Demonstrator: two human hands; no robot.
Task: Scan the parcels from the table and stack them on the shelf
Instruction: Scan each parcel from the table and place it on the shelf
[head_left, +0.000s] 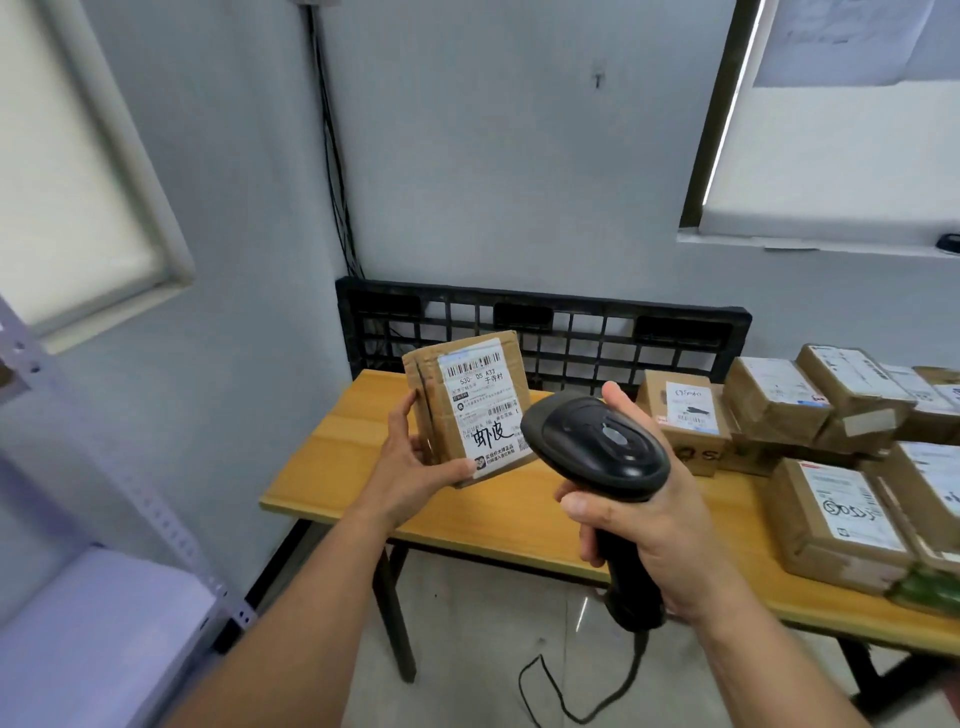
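My left hand (415, 462) grips a small cardboard parcel (457, 395) from its left side and bottom, holding it upright above the wooden table (343, 457). Its white shipping label with barcodes and handwritten characters faces me. My right hand (660, 525) grips the handle of a black barcode scanner (597, 447), whose head points at the parcel's label from just to its right. The scanner's cable hangs down to the floor.
Several more labelled cardboard parcels (831, 415) lie on the right part of the table. A black plastic pallet (545, 322) leans on the wall behind it. A grey metal shelf (104, 597) stands at the lower left. Cables run down the wall corner.
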